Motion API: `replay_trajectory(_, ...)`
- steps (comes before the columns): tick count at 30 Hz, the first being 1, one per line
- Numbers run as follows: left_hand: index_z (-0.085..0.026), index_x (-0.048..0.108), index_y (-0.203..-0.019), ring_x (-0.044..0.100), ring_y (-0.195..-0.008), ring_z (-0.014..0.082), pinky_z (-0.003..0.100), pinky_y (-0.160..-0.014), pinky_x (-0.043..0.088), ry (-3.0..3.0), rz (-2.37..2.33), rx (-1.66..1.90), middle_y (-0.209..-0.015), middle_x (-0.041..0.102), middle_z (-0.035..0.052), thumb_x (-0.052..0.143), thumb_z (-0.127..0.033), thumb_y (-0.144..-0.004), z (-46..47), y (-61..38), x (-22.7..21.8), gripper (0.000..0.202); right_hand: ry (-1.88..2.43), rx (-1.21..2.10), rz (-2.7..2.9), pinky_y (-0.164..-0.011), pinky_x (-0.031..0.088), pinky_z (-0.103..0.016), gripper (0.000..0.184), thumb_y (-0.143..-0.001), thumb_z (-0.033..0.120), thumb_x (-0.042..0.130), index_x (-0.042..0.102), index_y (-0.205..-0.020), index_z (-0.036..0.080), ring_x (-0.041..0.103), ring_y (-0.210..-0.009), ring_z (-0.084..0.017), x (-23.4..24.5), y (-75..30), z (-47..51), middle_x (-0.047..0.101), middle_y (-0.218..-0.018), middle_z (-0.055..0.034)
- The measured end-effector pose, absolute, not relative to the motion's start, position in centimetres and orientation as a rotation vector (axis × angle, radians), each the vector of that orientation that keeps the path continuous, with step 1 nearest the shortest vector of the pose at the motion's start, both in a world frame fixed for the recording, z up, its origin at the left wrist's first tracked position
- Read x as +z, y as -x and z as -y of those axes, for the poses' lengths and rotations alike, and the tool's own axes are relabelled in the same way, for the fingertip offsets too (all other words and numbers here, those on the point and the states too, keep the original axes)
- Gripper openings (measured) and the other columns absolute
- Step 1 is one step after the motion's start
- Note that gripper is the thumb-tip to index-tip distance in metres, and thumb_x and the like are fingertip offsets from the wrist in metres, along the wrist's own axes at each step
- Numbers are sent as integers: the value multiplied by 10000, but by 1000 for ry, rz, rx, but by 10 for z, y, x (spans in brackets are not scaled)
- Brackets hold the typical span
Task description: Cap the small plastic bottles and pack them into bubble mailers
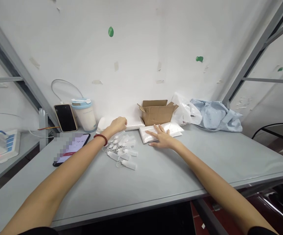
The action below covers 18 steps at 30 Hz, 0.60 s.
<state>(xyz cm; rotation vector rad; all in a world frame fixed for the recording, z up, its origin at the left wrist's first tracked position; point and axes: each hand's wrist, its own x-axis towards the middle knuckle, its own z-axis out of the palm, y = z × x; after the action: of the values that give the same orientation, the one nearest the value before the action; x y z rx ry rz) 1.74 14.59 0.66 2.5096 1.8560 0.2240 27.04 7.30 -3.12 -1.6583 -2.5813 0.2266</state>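
My left hand (118,125), with a dark red beaded bracelet at the wrist, is closed, fingers curled down at the stack of flat white sheets or bags (135,123) by the wall. What it pinches, if anything, is hidden. Just below it lies a loose pile of small translucent plastic bottles (124,148) with thin loops. My right hand (162,137) lies with fingers spread on a small stack of shiny white plastic packets (174,129). It presses on their left part and holds nothing.
Behind my right hand stands an open cardboard box (157,112). Right of it are a white plastic bag (184,109) and a light blue cloth (213,114). On the left are a blue-lidded cup (85,114), an upright phone (66,118), a flat phone (71,151) and a power strip (4,147).
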Motion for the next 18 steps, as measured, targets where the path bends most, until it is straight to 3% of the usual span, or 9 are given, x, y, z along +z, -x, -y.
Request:
replay_trajectory(5, -145, 712, -813, 640, -739, 225, 260, -640, 452, -2501, -1869, 211, -865, 695, 127, 558, -116, -643, -146, -18, 10, 231, 1673, 167, 2589, -958, 136, -707, 692, -809, 596, 453, 204, -1410, 362, -21, -1363, -394, -32, -267, -71, 51, -1517, -125)
replay_trajectory(12, -137, 718, -787, 629, -704, 222, 265, -610, 443, -2550, -1907, 266, -816, 699, 123, 510, -123, -650, -144, -18, 17, 250, 1742, 11, 2492, -966, 171, -678, 774, -801, 620, 443, 181, -1431, 254, -45, -1359, -400, -37, -265, -70, -11, -1505, -191)
replay_trajectory(18, -157, 686, -836, 600, -849, 244, 299, -704, 434, -2699, -1899, 403, -876, 685, 103, 467, -169, -746, -119, -11, 33, 237, 1642, -4, 2441, -985, 176, -662, 907, -761, 680, 440, 138, -1439, 159, -18, -1367, -382, -35, -265, -68, 22, -1492, -235)
